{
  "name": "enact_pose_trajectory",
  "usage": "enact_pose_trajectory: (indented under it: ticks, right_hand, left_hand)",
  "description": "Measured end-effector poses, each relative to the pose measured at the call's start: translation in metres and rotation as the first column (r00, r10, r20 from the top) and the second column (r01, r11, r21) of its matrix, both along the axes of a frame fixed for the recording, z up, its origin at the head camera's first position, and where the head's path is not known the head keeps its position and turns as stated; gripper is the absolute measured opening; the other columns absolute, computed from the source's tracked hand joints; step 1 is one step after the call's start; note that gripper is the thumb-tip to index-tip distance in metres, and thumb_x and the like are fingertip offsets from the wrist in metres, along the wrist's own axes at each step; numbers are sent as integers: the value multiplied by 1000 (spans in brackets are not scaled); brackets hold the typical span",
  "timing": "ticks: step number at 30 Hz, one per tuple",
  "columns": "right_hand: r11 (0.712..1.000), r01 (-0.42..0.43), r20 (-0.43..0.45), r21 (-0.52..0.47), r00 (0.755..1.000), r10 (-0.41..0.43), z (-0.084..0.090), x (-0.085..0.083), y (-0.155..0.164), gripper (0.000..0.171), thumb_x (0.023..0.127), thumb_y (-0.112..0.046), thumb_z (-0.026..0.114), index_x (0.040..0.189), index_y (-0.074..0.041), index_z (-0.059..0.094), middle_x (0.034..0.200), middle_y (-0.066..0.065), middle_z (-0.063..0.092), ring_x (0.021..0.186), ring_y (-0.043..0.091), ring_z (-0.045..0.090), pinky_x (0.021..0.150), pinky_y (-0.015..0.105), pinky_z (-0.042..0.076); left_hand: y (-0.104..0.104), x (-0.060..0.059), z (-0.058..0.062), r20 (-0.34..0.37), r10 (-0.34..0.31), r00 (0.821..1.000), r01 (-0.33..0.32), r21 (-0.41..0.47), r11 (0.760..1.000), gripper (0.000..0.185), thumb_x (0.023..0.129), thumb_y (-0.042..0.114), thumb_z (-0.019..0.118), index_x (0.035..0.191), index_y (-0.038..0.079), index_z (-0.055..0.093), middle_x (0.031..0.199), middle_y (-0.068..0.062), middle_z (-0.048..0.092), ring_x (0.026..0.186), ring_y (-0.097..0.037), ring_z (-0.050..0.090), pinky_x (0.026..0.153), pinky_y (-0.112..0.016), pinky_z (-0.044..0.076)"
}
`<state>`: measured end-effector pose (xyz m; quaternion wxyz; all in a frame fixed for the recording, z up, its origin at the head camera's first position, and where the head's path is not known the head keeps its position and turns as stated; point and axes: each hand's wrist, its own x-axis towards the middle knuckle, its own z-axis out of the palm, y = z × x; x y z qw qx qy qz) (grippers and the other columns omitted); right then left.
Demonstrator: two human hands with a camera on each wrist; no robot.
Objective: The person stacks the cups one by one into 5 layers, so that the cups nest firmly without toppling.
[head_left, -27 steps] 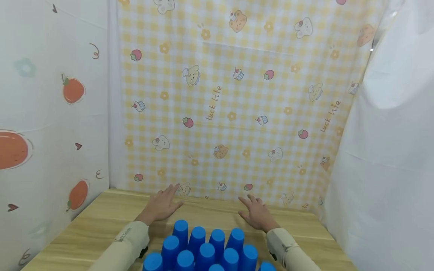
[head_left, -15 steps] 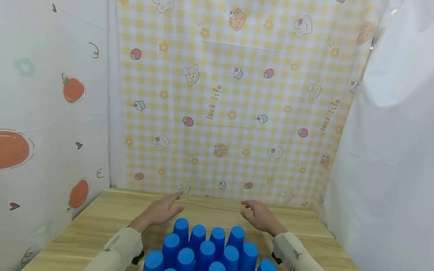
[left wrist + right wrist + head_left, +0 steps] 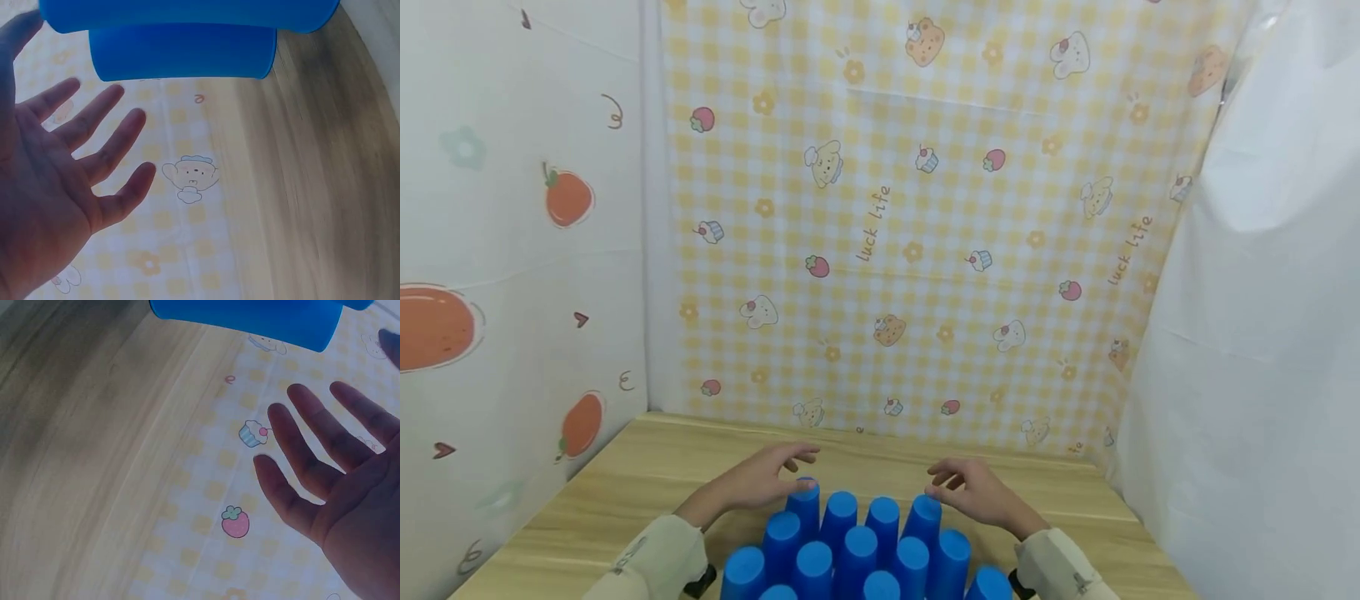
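Note:
Several blue cups stand bottom-up in close rows at the near middle of the table in the head view. My left hand [image 3: 756,483] is beside the far left cup [image 3: 803,507], fingers spread and loosely bent, its thumb overlapping that cup's top. Whether the thumb touches it I cannot tell. On the other side, my right hand [image 3: 977,492] is held by the far right cup [image 3: 922,521], thumb over the cup's edge in this view. Both wrist views show bare palms, the left palm [image 3: 44,194] and right palm [image 3: 362,506], with a blue cup [image 3: 184,53] above the left fingers.
The wooden table [image 3: 662,458] runs back to a yellow checked cloth [image 3: 887,233] hanging behind. A white cloth with fruit prints [image 3: 512,250] hangs at the left, and a plain white one [image 3: 1240,375] at the right.
Both hands have drawn back from near the rear cloth toward the far row of cups. Their fingers have gone from stretched forward to more bent. The cups appear to stand as before.

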<state>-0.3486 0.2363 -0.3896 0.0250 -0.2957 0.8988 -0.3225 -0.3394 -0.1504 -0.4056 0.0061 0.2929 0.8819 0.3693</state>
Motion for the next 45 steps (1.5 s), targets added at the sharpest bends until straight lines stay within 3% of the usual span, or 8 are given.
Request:
enact_pose_trajectory:
  ticks: [7, 11, 19, 35, 45]
  right_hand:
    - [997, -66, 76, -43, 995, 69, -4, 3, 7, 46, 91, -33, 73, 131, -12, 61, 117, 8, 67, 100, 22, 65, 76, 32, 56]
    - [992, -113, 100, -58, 988, 118, -5, 2, 8, 46, 89, -29, 76, 129, -11, 62, 119, 9, 67, 100, 22, 65, 74, 31, 56]
    - [984, -166, 146, -70, 974, 175, -8, 2, 8, 42, 85, -26, 80, 120, -8, 67, 116, 5, 68, 94, 18, 67, 74, 29, 57]
    - [988, -143, 192, -62, 969, 153, -8, -1, 8, 39, 83, -23, 81, 118, -10, 68, 113, 3, 69, 92, 17, 67, 73, 29, 57]
    - [990, -133, 193, -44, 971, 139, -3, -2, 7, 38, 84, -23, 80, 118, -10, 68, 113, 2, 69, 92, 16, 67, 73, 29, 57]
  left_hand:
    - [-7, 3, -2, 44, -80, 996, 78, 29, 997, 56, 95, 37, 66, 141, 8, 51, 134, -15, 59, 118, -40, 57, 93, -62, 46]
    - [-10, 4, -1, 80, -107, 991, 104, 37, 994, 51, 93, 32, 70, 136, 7, 56, 132, -14, 60, 114, -35, 60, 90, -57, 50]
    - [-10, 3, 2, 169, -114, 979, 107, 55, 993, 44, 88, 24, 76, 127, 8, 62, 122, -6, 65, 106, -27, 63, 85, -48, 54]
    - [-11, -5, 2, 142, -110, 984, 103, 52, 993, 45, 84, 17, 79, 124, 2, 65, 116, -8, 67, 94, -23, 65, 76, -40, 57]
    - [-11, -11, 0, 84, 4, 996, -9, 61, 998, 49, 86, 22, 78, 127, 2, 63, 121, -12, 64, 96, -23, 64, 74, -41, 56]
